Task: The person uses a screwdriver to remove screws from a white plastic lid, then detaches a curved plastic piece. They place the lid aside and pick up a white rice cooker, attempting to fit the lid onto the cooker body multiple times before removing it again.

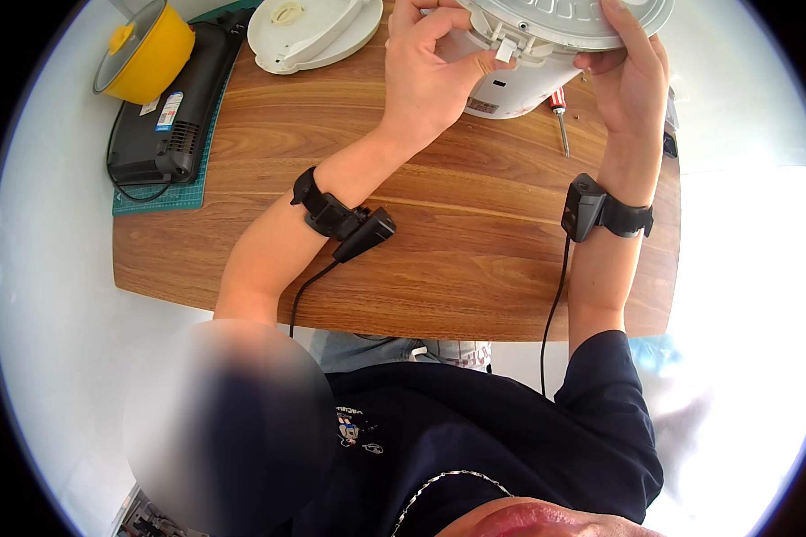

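Note:
A white rice cooker [519, 85] is at the far edge of the table, tilted, its round silver metal lid plate [564, 20] facing up. My left hand [430, 67] is closed at the lid's near left edge, thumb and finger pinching by a small white clip piece [506, 50]. On the right side, my right hand [631, 76] grips the lid's rim, thumb on top and fingers beneath. A screwdriver [560, 116] with a red handle lies on the table beside the cooker, near my right hand. The cooker's far part is cut off by the picture's upper edge.
A loose white plastic cover [282, 54] lies at the back left of the wooden table [439, 251]. Farther left, a yellow pot [166, 54] rests on a black appliance [188, 98] over a green cutting mat [192, 192]. Cabled black devices [367, 234] are strapped to both forearms.

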Tool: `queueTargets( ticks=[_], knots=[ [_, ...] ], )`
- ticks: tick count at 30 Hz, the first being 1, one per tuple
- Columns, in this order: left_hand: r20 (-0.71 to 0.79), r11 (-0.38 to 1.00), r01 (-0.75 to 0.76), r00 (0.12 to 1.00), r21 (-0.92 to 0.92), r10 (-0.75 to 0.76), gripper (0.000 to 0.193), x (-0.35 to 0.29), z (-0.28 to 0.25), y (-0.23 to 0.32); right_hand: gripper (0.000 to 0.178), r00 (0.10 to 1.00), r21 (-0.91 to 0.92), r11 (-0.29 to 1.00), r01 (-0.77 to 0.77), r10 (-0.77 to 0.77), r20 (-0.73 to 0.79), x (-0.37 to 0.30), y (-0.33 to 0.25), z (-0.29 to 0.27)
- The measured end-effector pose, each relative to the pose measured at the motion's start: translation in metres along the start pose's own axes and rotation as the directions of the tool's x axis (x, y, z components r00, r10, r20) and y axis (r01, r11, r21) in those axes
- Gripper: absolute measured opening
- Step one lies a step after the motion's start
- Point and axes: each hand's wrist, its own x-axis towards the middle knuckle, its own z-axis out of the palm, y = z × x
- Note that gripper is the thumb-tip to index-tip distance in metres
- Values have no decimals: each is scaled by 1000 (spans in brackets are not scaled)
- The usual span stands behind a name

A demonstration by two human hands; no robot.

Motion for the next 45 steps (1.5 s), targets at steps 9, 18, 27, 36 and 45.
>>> queueTargets(
  ticks=[9, 18, 27, 36, 45],
  knots=[
    [16, 995, -39, 999, -95, 41, 32, 1, -2, -7, 34, 984, 39, 988, 151, -146, -106, -7, 3, 14],
    [39, 999, -45, 998, 7, 45, 33, 5, -3, 2, 28, 975, -109, 971, 215, -220, -42, -5, -1, 4],
    [53, 996, 64, 996, 54, -67, 38, 6, -10, 14, 29, 962, -48, 993, 105, -113, -248, -16, -10, 53],
    [52, 996, -10, 999, 89, 5, 39, 6, -6, 9, 30, 998, -61, 998, -28, 24, -65, 2, 0, 2],
    [67, 996, 35, 997, 85, -41, 41, 7, -7, 18, 34, 1000, 251, 968, -12, 9, 12, 22, 27, -38]
  ],
)
